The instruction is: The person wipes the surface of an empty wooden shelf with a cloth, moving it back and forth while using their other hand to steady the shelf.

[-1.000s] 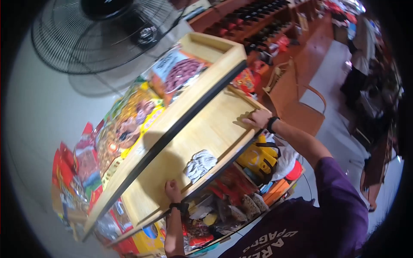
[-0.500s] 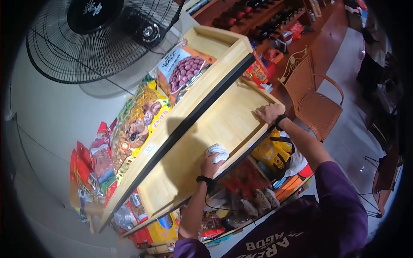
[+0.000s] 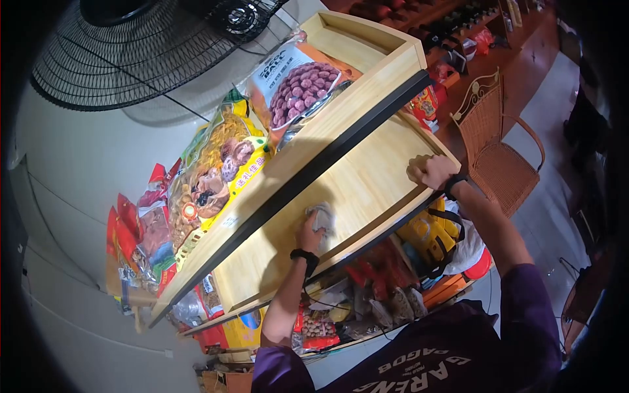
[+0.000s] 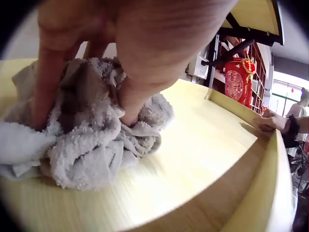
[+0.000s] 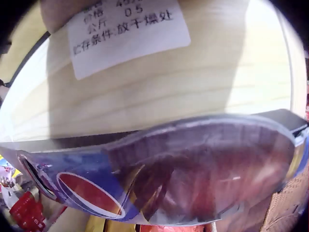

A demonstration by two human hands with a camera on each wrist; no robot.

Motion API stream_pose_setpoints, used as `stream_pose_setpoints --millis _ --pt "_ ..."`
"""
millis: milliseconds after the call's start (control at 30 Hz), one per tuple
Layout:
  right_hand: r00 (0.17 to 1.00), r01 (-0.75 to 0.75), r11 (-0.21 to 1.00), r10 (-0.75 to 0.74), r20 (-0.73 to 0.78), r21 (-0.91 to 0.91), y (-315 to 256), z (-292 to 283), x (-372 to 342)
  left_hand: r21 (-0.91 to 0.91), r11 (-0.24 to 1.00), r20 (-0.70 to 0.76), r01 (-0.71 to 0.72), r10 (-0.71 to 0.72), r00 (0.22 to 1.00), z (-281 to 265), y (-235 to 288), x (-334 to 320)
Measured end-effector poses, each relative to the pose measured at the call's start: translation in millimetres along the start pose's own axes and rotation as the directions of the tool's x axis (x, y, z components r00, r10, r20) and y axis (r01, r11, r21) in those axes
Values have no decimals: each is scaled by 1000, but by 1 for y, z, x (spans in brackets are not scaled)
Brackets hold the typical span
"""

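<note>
My left hand (image 3: 309, 234) grips a crumpled grey-white cloth (image 3: 322, 217) on the pale wooden tray shelf (image 3: 367, 173). Close up in the left wrist view, thumb and fingers dig into the fluffy cloth (image 4: 87, 150), bunching it against the wood. Over at the shelf's right front corner, my right hand (image 3: 438, 172) holds the raised rim, fingers bent over its inner side. Only a bit of that hand shows in the right wrist view, above a printed white label (image 5: 130, 36) on the shelf's outer face.
An upper wooden shelf with a black edge strip (image 3: 314, 173) overhangs the back. Bags of dried food (image 3: 209, 177) and a cocoa ball bag (image 3: 301, 88) stand on it. A black fan (image 3: 144, 52) is upper left, a wicker chair (image 3: 501, 157) right. Packets (image 3: 386, 298) fill the level below.
My left hand, beside the cloth at first, has taken hold of it and moved it leftward and away from the front rim. The right hand stays at its corner; the view has shifted.
</note>
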State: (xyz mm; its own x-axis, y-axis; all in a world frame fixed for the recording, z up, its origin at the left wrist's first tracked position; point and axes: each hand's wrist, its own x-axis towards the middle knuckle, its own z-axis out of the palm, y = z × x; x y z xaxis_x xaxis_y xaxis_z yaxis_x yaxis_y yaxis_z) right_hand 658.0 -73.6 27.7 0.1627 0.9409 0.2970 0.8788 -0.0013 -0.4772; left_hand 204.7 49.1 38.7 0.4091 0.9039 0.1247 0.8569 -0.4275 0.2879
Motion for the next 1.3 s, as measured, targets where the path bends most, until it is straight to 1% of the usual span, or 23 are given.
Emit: stream_pose_setpoints --millis 67,133,167,267,300,400,433,467,533,633,667,733,767,800,867,900,1000,1033,1133,1167,1200,1267,1300 --pt "999 -23 1000 24 34 -21 1 -3 1 35 999 -25 -7 8 1000 3 -8 24" --pt "1000 9 999 -9 -27 30 -3 -8 0 33 999 -42 -4 6 999 4 -14 49" --pt "998 27 998 -24 -57 54 -5 -9 -1 77 997 -18 20 -18 1000 3 -18 63" --pt "1000 -12 1000 12 4 -21 0 -6 2 199 980 -151 -15 46 987 18 -49 105" --pt "1000 -13 999 13 3 -31 1 -2 4 207 978 -193 27 14 981 19 -51 117" --pt "999 -14 1000 13 -29 -16 6 4 6 214 976 -208 -45 90 974 19 -55 139" --pt "999 14 1000 -14 -51 -2 6 5 7 210 973 -261 -92 147 954 19 -55 143" --pt "999 -3 1000 3 -37 -3 7 6 7 247 965 -215 -89 144 966 18 -58 142" --pt "999 -33 999 33 -3 -8 -8 -14 3 292 952 -142 -90 136 980 10 -52 133" --pt "998 -4 999 6 -56 32 -4 -6 5 275 954 -116 -122 158 981 1 -39 120" --pt "1000 -21 1000 21 -22 7 -2 -4 4 201 973 -60 -112 126 990 -2 -37 114" --pt "998 -46 998 48 41 -39 -4 -8 5 59 996 54 -74 70 996 -20 -4 93" --pt "1000 -24 1000 24 -3 -13 -2 -3 5 143 981 20 -135 133 991 -23 2 83" --pt "1000 -16 1000 16 9 2 3 3 6 125 987 49 -100 95 994 -22 2 74" --pt "996 -61 996 65 62 -70 0 0 6 91 995 109 -30 20 994 -21 1 54" --pt "997 -80 996 81 3 -49 -3 1 5 70 995 103 -78 71 992 -19 -1 42" --pt "997 -77 995 79 14 -64 -4 1 5 23 997 154 -73 69 986 -27 13 -6" --pt "993 -104 990 108 39 -95 -4 2 5 14 996 140 -91 89 986 -27 9 -21" --pt "989 -112 988 121 80 -103 -12 -6 2 29 996 213 -87 78 974 -32 0 -57" --pt "989 -114 989 122 87 -91 -18 -12 0 -17 999 207 -47 49 977 -34 -2 -68" --pt "996 -78 997 79 39 -24 -22 -14 -4 -16 1000 198 -4 7 980 -38 -5 -75" --pt "993 -93 993 98 67 -73 -14 -6 -1 -19 997 189 72 -67 980 -43 -10 -86" --pt "978 -137 981 155 137 -134 -15 -7 3 -21 997 163 71 -67 984 -43 -12 -90"
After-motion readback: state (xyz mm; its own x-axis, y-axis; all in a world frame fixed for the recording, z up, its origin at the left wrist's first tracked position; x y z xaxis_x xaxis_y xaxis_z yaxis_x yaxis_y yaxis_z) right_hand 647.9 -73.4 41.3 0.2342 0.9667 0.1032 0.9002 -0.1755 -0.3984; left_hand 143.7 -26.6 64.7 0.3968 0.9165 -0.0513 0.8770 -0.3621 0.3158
